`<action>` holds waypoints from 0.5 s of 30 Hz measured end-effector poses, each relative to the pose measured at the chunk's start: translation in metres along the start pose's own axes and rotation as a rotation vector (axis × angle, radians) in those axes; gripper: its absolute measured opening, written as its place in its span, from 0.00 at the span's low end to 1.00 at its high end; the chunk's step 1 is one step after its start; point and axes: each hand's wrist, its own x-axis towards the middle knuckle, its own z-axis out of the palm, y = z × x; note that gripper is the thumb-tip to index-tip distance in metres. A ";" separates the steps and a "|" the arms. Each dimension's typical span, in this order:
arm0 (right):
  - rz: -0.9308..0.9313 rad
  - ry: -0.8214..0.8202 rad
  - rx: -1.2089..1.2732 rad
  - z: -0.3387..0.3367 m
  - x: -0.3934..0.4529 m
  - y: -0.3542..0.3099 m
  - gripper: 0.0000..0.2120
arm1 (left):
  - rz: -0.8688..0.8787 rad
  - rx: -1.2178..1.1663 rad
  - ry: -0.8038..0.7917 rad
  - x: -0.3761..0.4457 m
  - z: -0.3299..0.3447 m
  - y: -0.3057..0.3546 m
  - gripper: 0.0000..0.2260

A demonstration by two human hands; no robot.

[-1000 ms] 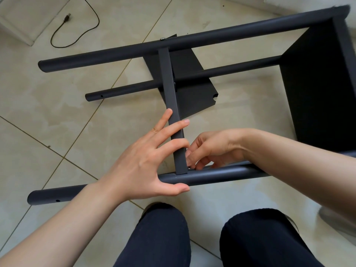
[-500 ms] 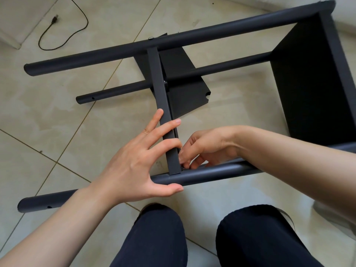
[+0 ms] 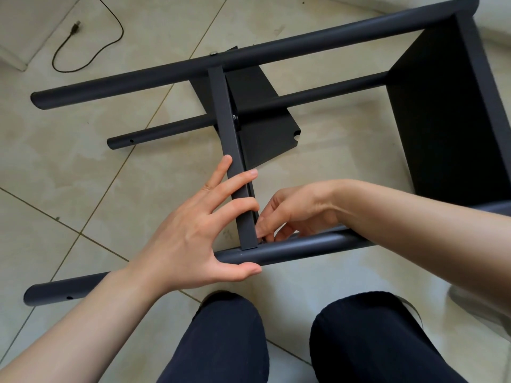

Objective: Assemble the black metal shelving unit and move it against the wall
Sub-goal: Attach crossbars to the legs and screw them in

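The black metal shelving unit [image 3: 249,55] lies on its side on the tiled floor, its round posts running left to right. A middle shelf [image 3: 226,128] stands edge-up between the far post and the near post [image 3: 298,246]. My left hand [image 3: 193,230] lays straight fingers across that shelf's near edge, thumb under the near post. My right hand [image 3: 293,211] reaches in from the right, fingertips pinching a small fastener where shelf meets near post; the fastener is mostly hidden. An end shelf [image 3: 448,120] is fixed at the right.
A black cable [image 3: 91,48] with a plug lies on the floor at the far left. My two knees in dark trousers [image 3: 229,341] are just below the near post. A pale wall base runs along the far right.
The view has shifted slightly. Both hands stay at the joint; my right fingertips have worked a little lower toward the near post.
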 end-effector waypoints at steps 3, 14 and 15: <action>0.008 0.021 -0.018 0.004 0.004 0.000 0.06 | -0.001 -0.003 0.002 0.000 0.000 0.000 0.30; 0.006 -0.034 0.005 -0.002 0.001 0.004 0.08 | 0.003 -0.002 0.001 0.000 0.001 -0.001 0.30; 0.007 -0.024 0.004 -0.001 0.002 0.003 0.07 | 0.003 0.000 0.002 0.000 0.001 -0.001 0.30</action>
